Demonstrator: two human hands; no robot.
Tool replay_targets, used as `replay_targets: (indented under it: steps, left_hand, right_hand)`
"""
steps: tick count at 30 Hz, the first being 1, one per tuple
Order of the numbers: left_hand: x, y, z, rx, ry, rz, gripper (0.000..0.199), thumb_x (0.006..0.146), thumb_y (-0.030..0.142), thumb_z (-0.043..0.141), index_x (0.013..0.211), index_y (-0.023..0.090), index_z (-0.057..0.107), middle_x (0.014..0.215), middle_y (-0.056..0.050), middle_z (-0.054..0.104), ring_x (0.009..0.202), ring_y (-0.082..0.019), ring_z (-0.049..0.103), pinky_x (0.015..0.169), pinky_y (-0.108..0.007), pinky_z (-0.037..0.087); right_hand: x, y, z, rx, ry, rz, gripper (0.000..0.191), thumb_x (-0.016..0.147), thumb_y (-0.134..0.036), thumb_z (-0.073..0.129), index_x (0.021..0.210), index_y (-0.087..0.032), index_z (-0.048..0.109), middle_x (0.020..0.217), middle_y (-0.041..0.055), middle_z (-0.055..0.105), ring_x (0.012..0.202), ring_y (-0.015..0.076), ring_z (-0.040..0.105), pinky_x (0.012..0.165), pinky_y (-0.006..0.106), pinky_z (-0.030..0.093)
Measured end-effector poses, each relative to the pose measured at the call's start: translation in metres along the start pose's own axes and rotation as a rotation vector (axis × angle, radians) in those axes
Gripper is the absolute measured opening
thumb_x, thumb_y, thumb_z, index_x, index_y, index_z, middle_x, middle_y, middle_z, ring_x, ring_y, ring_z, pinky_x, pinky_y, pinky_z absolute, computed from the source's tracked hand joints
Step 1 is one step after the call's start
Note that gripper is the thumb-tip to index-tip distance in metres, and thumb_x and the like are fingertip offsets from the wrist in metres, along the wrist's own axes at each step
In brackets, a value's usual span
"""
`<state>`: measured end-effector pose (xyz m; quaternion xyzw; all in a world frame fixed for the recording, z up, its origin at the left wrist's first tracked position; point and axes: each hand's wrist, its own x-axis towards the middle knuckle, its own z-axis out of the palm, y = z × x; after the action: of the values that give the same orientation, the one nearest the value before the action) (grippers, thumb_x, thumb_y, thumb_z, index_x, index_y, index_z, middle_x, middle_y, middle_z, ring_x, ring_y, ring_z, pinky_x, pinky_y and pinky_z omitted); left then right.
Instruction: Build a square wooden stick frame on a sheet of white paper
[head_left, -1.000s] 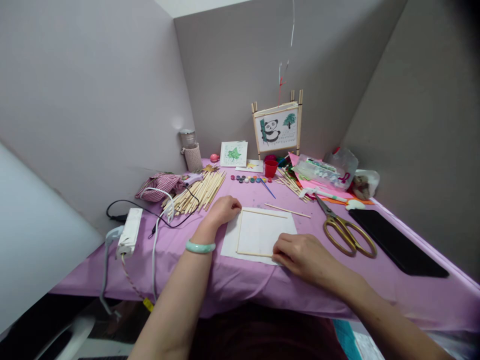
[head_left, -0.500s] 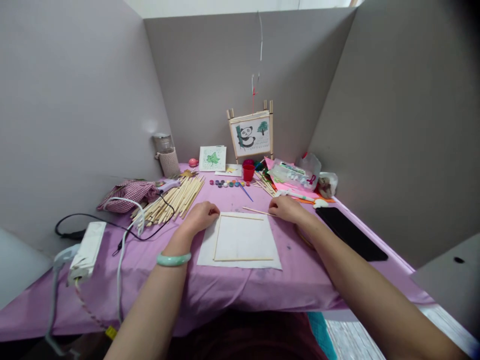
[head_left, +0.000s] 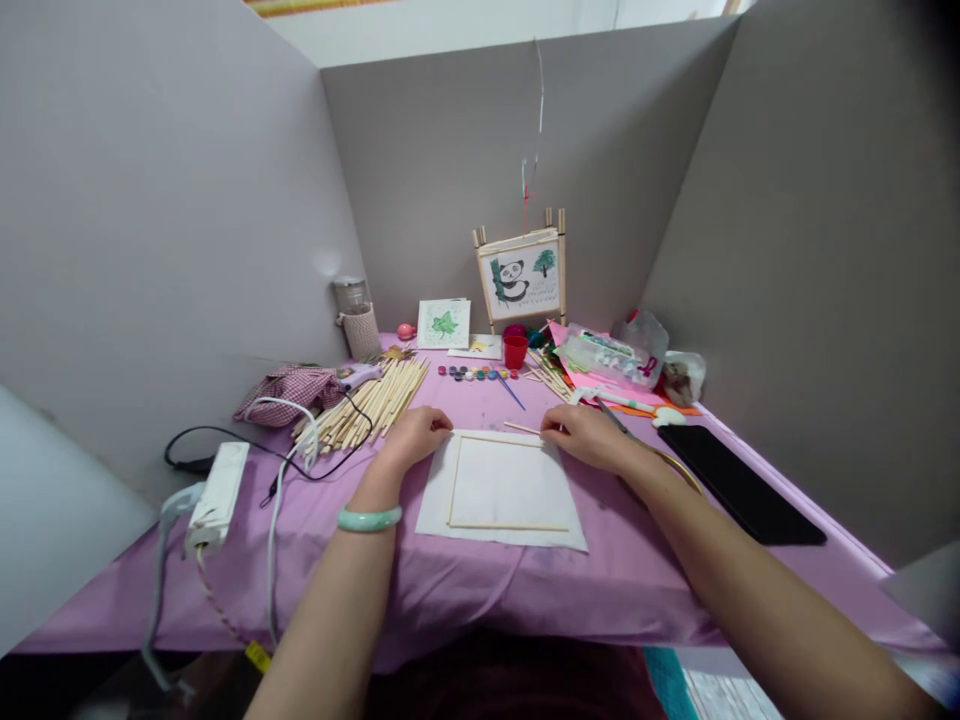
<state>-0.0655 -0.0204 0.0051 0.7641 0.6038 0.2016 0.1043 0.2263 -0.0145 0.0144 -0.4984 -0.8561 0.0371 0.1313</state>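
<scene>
A white sheet of paper [head_left: 502, 485] lies on the purple cloth, with thin wooden sticks along its left, top and bottom sides, such as the bottom stick [head_left: 510, 527]. At the sheet's upper left corner rests my left hand [head_left: 421, 437], fingers curled together; anything between them is hidden. My right hand [head_left: 581, 435] pinches another wooden stick [head_left: 520, 428] just beyond the upper right corner, its free end pointing left. Beneath my right forearm lie scissors [head_left: 681, 468], partly covered.
Left of the sheet are a pile of sticks [head_left: 367, 405], a power strip [head_left: 219, 490] and cables. Paint pots [head_left: 480, 374], a brush [head_left: 510, 390] and a red cup [head_left: 515, 351] stand behind. A panda picture frame [head_left: 523, 278] is at the back; a black phone-like slab [head_left: 739, 485] lies right.
The whole view has shifted, so things appear farther right. My right hand has moved closer to the sheet's upper right corner with the stick. My left hand stays at the upper left corner.
</scene>
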Motion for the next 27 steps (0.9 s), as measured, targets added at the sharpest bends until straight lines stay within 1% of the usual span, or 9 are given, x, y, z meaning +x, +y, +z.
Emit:
replay_targets:
  steps: [2, 5, 10, 13, 16, 18, 22, 27]
  left_hand:
    - [-0.001, -0.002, -0.001, -0.019, 0.009, -0.004, 0.022, 0.075, 0.019, 0.056, 0.089, 0.018, 0.074, 0.089, -0.005, 0.073, 0.083, -0.018, 0.064, 0.076, -0.025, 0.046]
    - [-0.002, -0.001, -0.002, -0.032, 0.018, -0.024, 0.021, 0.075, 0.019, 0.056, 0.088, 0.018, 0.074, 0.088, -0.005, 0.073, 0.082, -0.017, 0.064, 0.077, -0.025, 0.046]
    - [-0.002, 0.002, -0.001, -0.013, 0.006, -0.033, 0.021, 0.075, 0.019, 0.057, 0.088, 0.019, 0.074, 0.088, -0.005, 0.073, 0.083, -0.017, 0.064, 0.076, -0.025, 0.045]
    - [-0.004, 0.007, -0.001, 0.012, -0.008, -0.052, 0.020, 0.077, 0.029, 0.058, 0.084, 0.018, 0.073, 0.084, -0.005, 0.072, 0.078, -0.017, 0.063, 0.070, -0.025, 0.044]
    - [-0.010, 0.015, 0.000, 0.077, -0.021, -0.100, 0.029, 0.076, 0.045, 0.059, 0.077, 0.019, 0.072, 0.076, -0.005, 0.071, 0.072, -0.018, 0.062, 0.063, -0.026, 0.042]
    - [-0.016, 0.020, 0.001, 0.127, -0.019, -0.138, 0.031, 0.073, 0.049, 0.061, 0.073, 0.019, 0.070, 0.074, -0.006, 0.070, 0.072, -0.019, 0.061, 0.063, -0.026, 0.040]
    - [-0.026, 0.026, 0.002, 0.177, 0.000, -0.163, 0.030, 0.073, 0.049, 0.061, 0.073, 0.020, 0.069, 0.077, -0.006, 0.070, 0.077, -0.021, 0.062, 0.064, -0.028, 0.039]
    - [-0.032, 0.029, 0.002, 0.167, -0.025, -0.183, 0.026, 0.073, 0.044, 0.061, 0.075, 0.020, 0.069, 0.080, -0.007, 0.071, 0.078, -0.021, 0.062, 0.064, -0.028, 0.038]
  right_hand:
    - [-0.002, -0.008, 0.003, 0.008, 0.003, -0.052, 0.020, 0.084, -0.024, 0.050, 0.088, -0.020, 0.069, 0.092, 0.0039, 0.070, 0.080, 0.0154, 0.060, 0.068, 0.023, 0.037]
    - [-0.002, -0.015, 0.009, -0.009, 0.005, -0.078, 0.019, 0.084, -0.025, 0.051, 0.088, -0.021, 0.069, 0.091, 0.0039, 0.069, 0.081, 0.0158, 0.060, 0.069, 0.024, 0.037]
    - [0.000, -0.018, 0.016, -0.050, -0.003, -0.075, 0.019, 0.086, -0.023, 0.051, 0.089, -0.020, 0.069, 0.094, 0.0047, 0.068, 0.084, 0.0154, 0.061, 0.071, 0.023, 0.037]
    - [0.001, -0.019, 0.017, -0.069, -0.007, -0.077, 0.020, 0.087, -0.023, 0.049, 0.090, -0.019, 0.069, 0.095, 0.0052, 0.068, 0.085, 0.0152, 0.061, 0.071, 0.023, 0.036]
    - [0.002, -0.020, 0.018, -0.087, -0.008, -0.079, 0.020, 0.087, -0.021, 0.048, 0.090, -0.019, 0.068, 0.095, 0.0055, 0.068, 0.084, 0.0149, 0.060, 0.070, 0.023, 0.036]
    - [0.001, -0.020, 0.018, -0.101, -0.007, -0.083, 0.021, 0.087, -0.021, 0.048, 0.090, -0.019, 0.068, 0.095, 0.0051, 0.068, 0.083, 0.0147, 0.061, 0.068, 0.023, 0.035]
    - [0.001, -0.022, 0.017, -0.135, 0.004, -0.100, 0.021, 0.089, -0.022, 0.046, 0.089, -0.020, 0.068, 0.095, 0.0045, 0.068, 0.082, 0.0148, 0.061, 0.067, 0.024, 0.034]
    - [0.003, -0.023, 0.017, -0.174, -0.002, -0.118, 0.022, 0.089, -0.021, 0.046, 0.089, -0.020, 0.067, 0.095, 0.0049, 0.067, 0.081, 0.0148, 0.061, 0.065, 0.024, 0.033]
